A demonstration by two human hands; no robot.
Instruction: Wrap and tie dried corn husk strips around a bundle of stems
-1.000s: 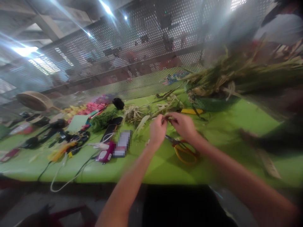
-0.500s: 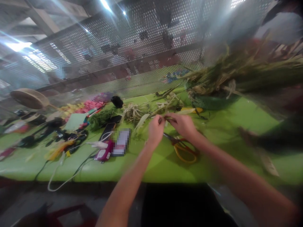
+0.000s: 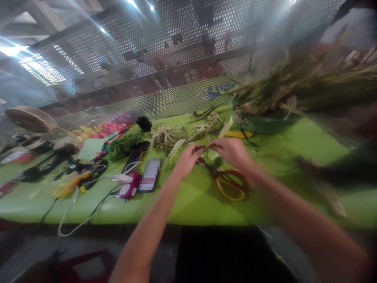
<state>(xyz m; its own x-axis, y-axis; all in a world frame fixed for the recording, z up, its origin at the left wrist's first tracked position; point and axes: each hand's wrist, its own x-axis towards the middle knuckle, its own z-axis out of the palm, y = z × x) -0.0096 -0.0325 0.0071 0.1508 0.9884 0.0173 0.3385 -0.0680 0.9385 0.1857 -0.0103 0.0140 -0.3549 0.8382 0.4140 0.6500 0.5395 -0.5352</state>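
fingers (image 3: 217, 144) around thin strand (image 3: 206, 149), axis left-to-right

The scissors (image 3: 218, 175) have yellow and orange handles (image 3: 220, 189); the tabletop (image 3: 182, 210) is lime green, the perforated screen (image 3: 165, 78) dotted grey.

hands (image 3: 187, 160) pinching thin piece (image 3: 206, 149) — scissors (image 3: 216, 173) below

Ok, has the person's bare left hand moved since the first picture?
Yes: the left hand has shifted slightly left, toward the flat, dark-edged rectangular phone on the glossy green table.
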